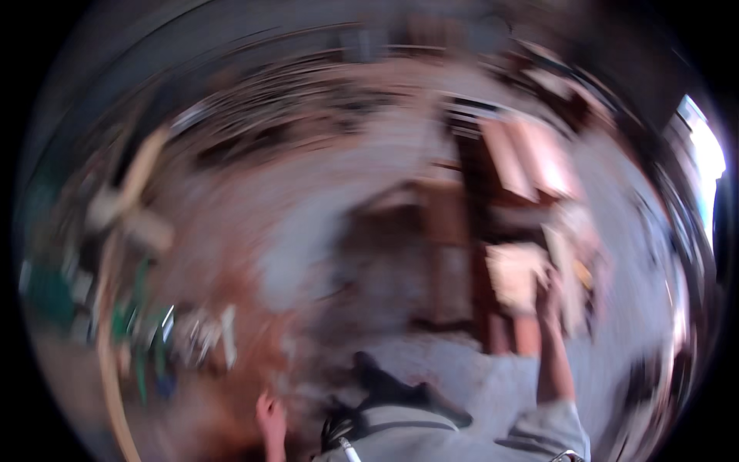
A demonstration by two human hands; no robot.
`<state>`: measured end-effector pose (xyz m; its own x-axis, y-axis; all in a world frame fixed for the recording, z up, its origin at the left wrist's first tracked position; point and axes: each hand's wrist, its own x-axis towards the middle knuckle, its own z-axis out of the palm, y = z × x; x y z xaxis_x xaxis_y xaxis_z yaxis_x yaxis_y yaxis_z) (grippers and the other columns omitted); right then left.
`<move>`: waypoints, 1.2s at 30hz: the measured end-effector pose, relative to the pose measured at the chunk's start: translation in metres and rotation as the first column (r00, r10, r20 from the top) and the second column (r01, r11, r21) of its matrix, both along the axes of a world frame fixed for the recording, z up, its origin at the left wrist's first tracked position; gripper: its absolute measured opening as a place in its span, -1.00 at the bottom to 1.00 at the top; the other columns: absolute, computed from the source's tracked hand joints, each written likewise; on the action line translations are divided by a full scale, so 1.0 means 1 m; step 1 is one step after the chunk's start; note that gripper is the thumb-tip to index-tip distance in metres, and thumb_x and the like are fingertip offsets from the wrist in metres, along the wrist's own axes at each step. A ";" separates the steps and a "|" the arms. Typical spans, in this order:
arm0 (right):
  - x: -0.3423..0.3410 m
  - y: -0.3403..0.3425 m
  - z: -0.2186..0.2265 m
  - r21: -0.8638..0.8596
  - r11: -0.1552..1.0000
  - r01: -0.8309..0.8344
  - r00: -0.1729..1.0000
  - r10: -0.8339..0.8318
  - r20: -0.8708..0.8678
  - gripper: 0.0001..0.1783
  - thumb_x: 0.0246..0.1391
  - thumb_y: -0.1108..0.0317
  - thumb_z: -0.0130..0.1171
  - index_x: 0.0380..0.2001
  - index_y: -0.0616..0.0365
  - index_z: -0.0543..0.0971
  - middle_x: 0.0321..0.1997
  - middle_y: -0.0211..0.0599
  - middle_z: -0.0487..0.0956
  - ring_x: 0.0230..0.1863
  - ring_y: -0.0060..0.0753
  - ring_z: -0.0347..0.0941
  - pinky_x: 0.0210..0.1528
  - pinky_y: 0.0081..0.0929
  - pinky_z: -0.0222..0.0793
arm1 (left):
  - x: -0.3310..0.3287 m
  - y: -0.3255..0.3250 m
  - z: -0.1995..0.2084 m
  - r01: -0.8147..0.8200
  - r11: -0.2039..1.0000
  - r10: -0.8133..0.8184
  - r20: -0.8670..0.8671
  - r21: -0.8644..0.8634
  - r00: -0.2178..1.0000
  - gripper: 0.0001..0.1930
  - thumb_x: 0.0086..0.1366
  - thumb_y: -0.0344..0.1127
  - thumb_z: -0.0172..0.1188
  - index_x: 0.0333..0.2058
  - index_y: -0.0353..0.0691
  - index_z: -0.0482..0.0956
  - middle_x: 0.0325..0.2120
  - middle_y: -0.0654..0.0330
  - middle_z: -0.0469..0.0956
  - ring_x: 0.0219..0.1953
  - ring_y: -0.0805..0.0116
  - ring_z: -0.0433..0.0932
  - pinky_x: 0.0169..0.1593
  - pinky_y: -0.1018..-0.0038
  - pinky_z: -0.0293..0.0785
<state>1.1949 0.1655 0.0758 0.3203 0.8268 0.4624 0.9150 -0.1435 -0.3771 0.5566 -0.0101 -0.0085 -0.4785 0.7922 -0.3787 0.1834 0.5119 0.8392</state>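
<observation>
dim feed reaching me, heavy motion blur, streaks curving round the outer view, white glare (703, 158) at the right rim, dark shadow across the floor (300, 254), both hands (271, 420) (548, 296) smeared, corners black

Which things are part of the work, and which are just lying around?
Probably the work:
- pale block, at the right hand (blur hides the grip)
- maybe the reddish panels beyond

Probably not:
- long pale strip, far left
- green things, left

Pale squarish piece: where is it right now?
Head view, right of centre: the pale squarish piece shows just left of the right hand, lower in the picture than the reddish boards.
</observation>
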 end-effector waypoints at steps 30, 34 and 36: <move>-0.614 -0.349 -0.063 -0.497 -0.662 -0.561 -0.117 0.658 -0.744 -0.83 0.12 0.36 -0.01 -0.33 0.26 0.47 -0.54 -0.33 0.45 -0.65 -0.57 0.35 -0.63 -0.65 0.26 | 0.384 -0.731 0.001 -0.210 -0.859 0.125 -0.207 0.466 -0.970 -0.65 0.22 -0.29 0.05 -0.07 -0.38 0.37 -0.40 0.15 0.48 -0.45 0.42 0.45 -0.33 0.47 0.42; -0.624 -0.372 -0.054 -0.521 -0.691 -0.501 -0.084 0.637 -0.766 -0.85 0.13 0.34 -0.01 -0.36 0.22 0.44 -0.57 -0.38 0.41 -0.68 -0.63 0.31 -0.69 -0.68 0.22 | 0.452 -0.749 -0.034 -0.106 -0.979 -0.010 -0.559 0.175 -0.829 -0.54 0.08 -0.24 0.06 -0.09 -0.44 0.40 -0.44 -0.08 0.53 -0.37 0.09 0.51 -0.24 0.29 0.40; -0.621 -0.375 -0.056 -0.530 -0.706 -0.469 -0.053 0.622 -0.781 -0.86 0.13 0.32 0.00 -0.38 0.16 0.43 -0.59 -0.42 0.39 -0.69 -0.65 0.29 -0.73 -0.71 0.20 | 0.465 -0.756 -0.045 -0.133 -0.991 0.134 -0.423 -0.033 -0.896 -0.55 0.08 -0.25 0.05 -0.08 -0.43 0.41 -0.40 -0.09 0.54 -0.35 0.08 0.52 -0.22 0.30 0.41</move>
<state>0.5737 -0.2097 0.0199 -0.8127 -0.2279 -0.5363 0.3513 0.5428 -0.7629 1.0217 -0.7665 -0.0540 0.4838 -0.8592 -0.1663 -0.5878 -0.4598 0.6656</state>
